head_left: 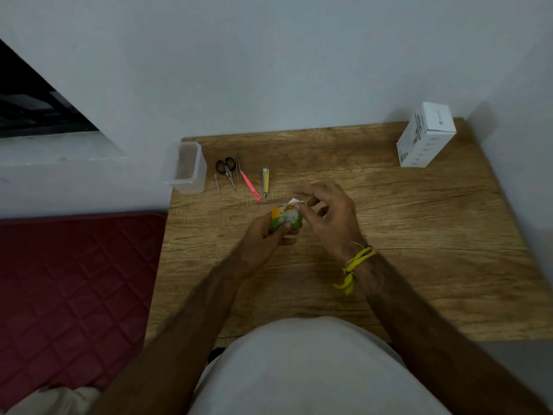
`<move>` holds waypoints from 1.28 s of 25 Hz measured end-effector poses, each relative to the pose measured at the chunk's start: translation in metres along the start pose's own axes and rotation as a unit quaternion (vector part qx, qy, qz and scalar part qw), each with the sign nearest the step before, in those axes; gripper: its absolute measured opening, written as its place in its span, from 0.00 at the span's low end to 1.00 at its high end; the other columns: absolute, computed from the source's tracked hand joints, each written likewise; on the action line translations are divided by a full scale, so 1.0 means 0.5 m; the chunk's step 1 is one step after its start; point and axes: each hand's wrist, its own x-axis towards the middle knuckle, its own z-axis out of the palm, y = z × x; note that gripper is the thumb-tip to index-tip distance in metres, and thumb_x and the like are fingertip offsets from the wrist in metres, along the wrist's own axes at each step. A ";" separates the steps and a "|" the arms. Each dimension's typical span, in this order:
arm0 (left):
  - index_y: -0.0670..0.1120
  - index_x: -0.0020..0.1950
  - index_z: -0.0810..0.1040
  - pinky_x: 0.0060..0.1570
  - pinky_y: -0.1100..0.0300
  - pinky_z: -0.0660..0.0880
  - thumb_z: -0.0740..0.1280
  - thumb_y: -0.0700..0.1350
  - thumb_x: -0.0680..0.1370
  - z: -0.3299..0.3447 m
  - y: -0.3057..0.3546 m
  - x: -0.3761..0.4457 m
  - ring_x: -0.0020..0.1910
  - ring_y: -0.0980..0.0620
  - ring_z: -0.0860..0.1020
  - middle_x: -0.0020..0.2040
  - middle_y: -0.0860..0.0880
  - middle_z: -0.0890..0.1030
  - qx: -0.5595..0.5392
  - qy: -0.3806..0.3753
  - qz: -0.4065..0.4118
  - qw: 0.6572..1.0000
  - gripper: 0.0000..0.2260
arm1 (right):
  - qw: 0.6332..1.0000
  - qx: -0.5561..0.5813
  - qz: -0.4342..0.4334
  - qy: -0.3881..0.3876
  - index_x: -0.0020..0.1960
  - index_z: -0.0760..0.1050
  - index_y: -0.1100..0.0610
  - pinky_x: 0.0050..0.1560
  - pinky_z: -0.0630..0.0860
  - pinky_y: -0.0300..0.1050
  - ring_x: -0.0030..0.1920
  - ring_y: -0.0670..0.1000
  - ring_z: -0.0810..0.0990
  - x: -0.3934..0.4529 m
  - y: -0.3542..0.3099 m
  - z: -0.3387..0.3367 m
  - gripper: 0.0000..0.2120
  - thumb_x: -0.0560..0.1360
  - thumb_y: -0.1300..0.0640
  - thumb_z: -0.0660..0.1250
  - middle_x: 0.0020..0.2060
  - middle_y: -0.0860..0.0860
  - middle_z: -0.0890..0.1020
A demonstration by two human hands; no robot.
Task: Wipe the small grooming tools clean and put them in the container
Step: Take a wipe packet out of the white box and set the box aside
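- Clear plastic container: open-topped, upright at the table's far left corner.
- Just beside it, in a row, well apart from each other: thin metal pick, black-handled scissors, pink tweezers, yellow-faced nail clipper, all lying flat.

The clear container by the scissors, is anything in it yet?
Empty: the container shows only its bare bottom; the tools lie on the table beside it.
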 end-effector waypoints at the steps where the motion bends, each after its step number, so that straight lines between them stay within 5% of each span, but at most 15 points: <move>1: 0.44 0.64 0.76 0.50 0.59 0.81 0.62 0.37 0.83 -0.002 -0.003 0.000 0.55 0.50 0.83 0.58 0.44 0.82 0.007 0.004 0.001 1.000 0.11 | 1.000 -0.003 -0.010 -0.011 0.55 0.84 0.53 0.39 0.79 0.41 0.47 0.47 0.80 0.003 0.003 -0.003 0.11 0.74 0.61 0.75 0.50 0.48 0.79; 6: 0.43 0.61 0.78 0.48 0.58 0.82 0.66 0.37 0.81 0.005 -0.002 0.004 0.55 0.51 0.83 0.56 0.46 0.83 -0.012 0.029 0.015 0.999 0.10 | 0.999 0.027 -0.006 -0.037 0.51 0.85 0.58 0.44 0.80 0.42 0.45 0.45 0.82 0.000 0.006 -0.001 0.06 0.75 0.63 0.75 0.46 0.50 0.83; 12: 0.39 0.57 0.80 0.47 0.49 0.83 0.76 0.38 0.73 -0.009 -0.022 0.004 0.48 0.47 0.85 0.49 0.43 0.85 0.081 0.097 0.089 0.988 0.14 | 0.989 0.080 0.100 -0.074 0.46 0.84 0.58 0.45 0.83 0.62 0.43 0.57 0.85 -0.004 0.011 0.001 0.02 0.77 0.60 0.73 0.40 0.54 0.85; 18: 0.44 0.55 0.78 0.47 0.56 0.82 0.83 0.46 0.64 0.006 -0.018 0.000 0.48 0.54 0.83 0.49 0.50 0.84 0.161 0.090 0.075 0.980 0.24 | 0.991 0.057 0.094 -0.075 0.44 0.83 0.59 0.37 0.80 0.40 0.37 0.39 0.81 -0.008 -0.009 0.006 0.03 0.76 0.60 0.73 0.36 0.47 0.83; 23: 0.47 0.51 0.74 0.40 0.49 0.81 0.80 0.47 0.66 0.023 -0.030 0.003 0.44 0.51 0.81 0.46 0.49 0.80 0.267 0.134 0.103 0.949 0.20 | 0.983 0.103 0.130 -0.078 0.47 0.82 0.62 0.38 0.84 0.48 0.41 0.51 0.86 -0.016 -0.002 0.010 0.03 0.77 0.62 0.72 0.39 0.54 0.85; 26: 0.46 0.50 0.72 0.38 0.46 0.79 0.78 0.44 0.68 0.024 -0.035 0.006 0.43 0.49 0.81 0.45 0.48 0.80 0.279 0.127 0.107 0.946 0.18 | 0.980 0.126 0.139 -0.067 0.50 0.82 0.64 0.38 0.83 0.42 0.42 0.49 0.86 -0.021 -0.005 0.007 0.04 0.78 0.63 0.71 0.41 0.54 0.85; 32: 0.46 0.52 0.71 0.36 0.48 0.78 0.77 0.39 0.68 0.019 -0.028 0.000 0.41 0.48 0.79 0.45 0.47 0.79 0.271 0.122 0.139 0.944 0.19 | 0.991 0.064 0.079 -0.082 0.46 0.83 0.59 0.44 0.84 0.45 0.42 0.50 0.85 -0.035 -0.005 0.004 0.02 0.75 0.63 0.74 0.40 0.52 0.85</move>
